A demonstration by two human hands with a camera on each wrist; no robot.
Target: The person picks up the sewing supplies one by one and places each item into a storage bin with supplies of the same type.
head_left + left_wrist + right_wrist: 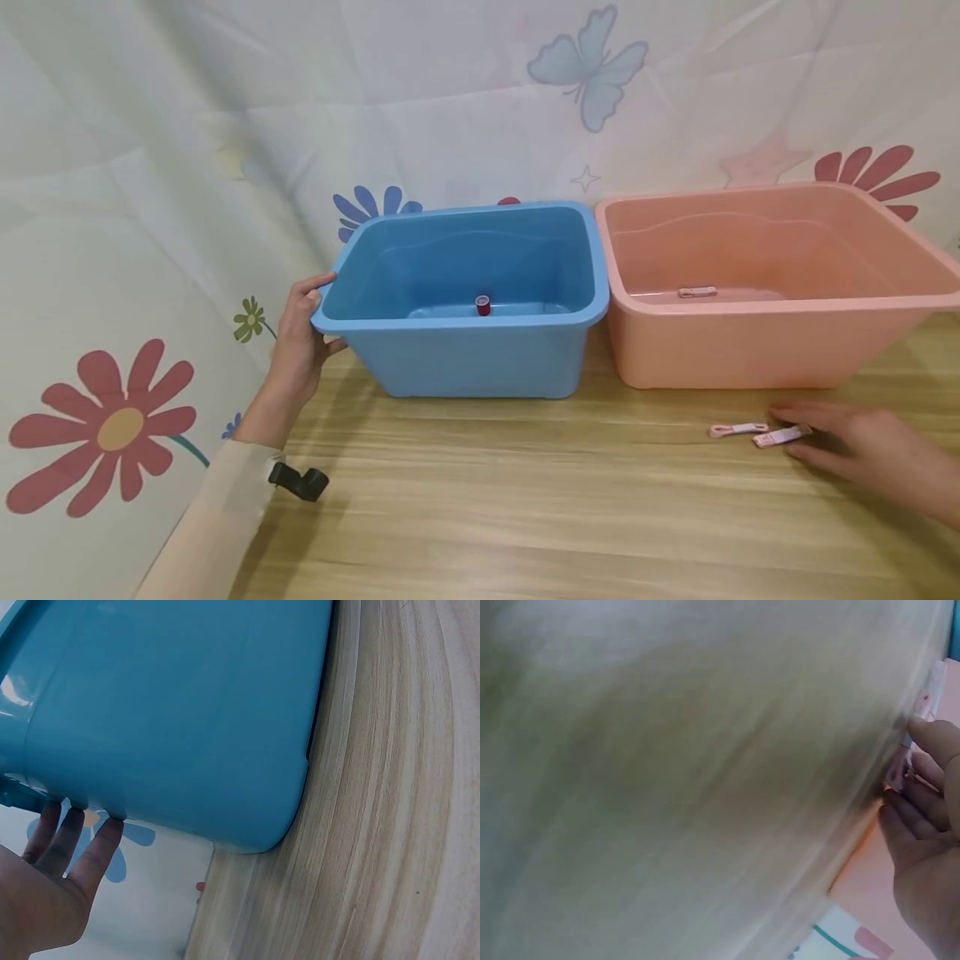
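My left hand [300, 333] grips the left rim of a blue tub [465, 358]. In the left wrist view, several fingertips [105, 832] touch the tub's side beneath the rim. My right hand [862, 442] is low at the right, its thumb and fingers apart on either side of a small pink bundle with a white band [782, 435] on the table. A similar pink bundle [738, 429] lies just left of it. In the right wrist view, the bundle [900, 765] shows between the thumb and the fingers. Whether they touch it is hard to tell.
A pink tub [742, 350] stands against the blue tub's right side, with one more pink bundle [697, 292] on its floor. A small red cylinder [483, 307] with a pale top stands inside the blue tub. Behind hangs a patterned cloth [465, 100]; below is a wood-grain table [525, 500].
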